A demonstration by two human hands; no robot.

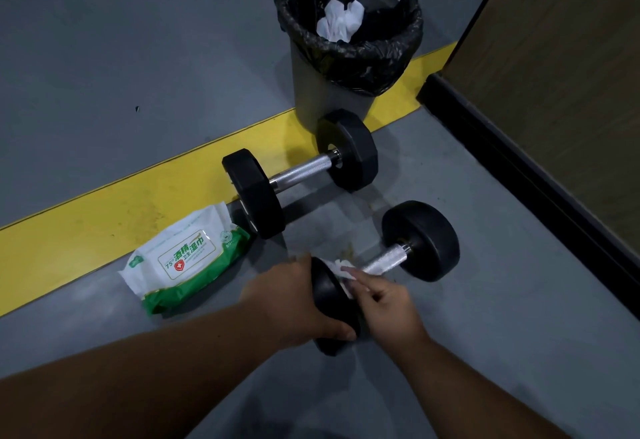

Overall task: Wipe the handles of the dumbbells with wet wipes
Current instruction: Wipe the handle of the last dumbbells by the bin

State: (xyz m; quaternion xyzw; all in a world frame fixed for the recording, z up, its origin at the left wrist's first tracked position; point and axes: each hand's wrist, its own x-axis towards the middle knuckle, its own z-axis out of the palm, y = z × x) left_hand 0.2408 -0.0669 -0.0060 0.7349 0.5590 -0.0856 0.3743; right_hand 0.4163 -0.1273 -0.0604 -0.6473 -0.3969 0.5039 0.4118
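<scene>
Two black dumbbells with knurled chrome handles lie on the grey floor. The near dumbbell [420, 241] lies in front of me. My left hand [294, 300] grips its near weight plate from the left. My right hand [384, 300] pinches a white wet wipe [341, 270] against the near end of its handle [384, 260]. The far dumbbell [298, 172] lies untouched beyond it, partly on the yellow floor stripe. A white and green pack of wet wipes [183, 258] lies on the floor to the left.
A grey bin [329, 92] with a black liner stands behind the far dumbbell, with crumpled white wipes [341, 19] inside. A brown wall panel with a black baseboard [519, 168] runs along the right. A yellow stripe [86, 227] crosses the floor.
</scene>
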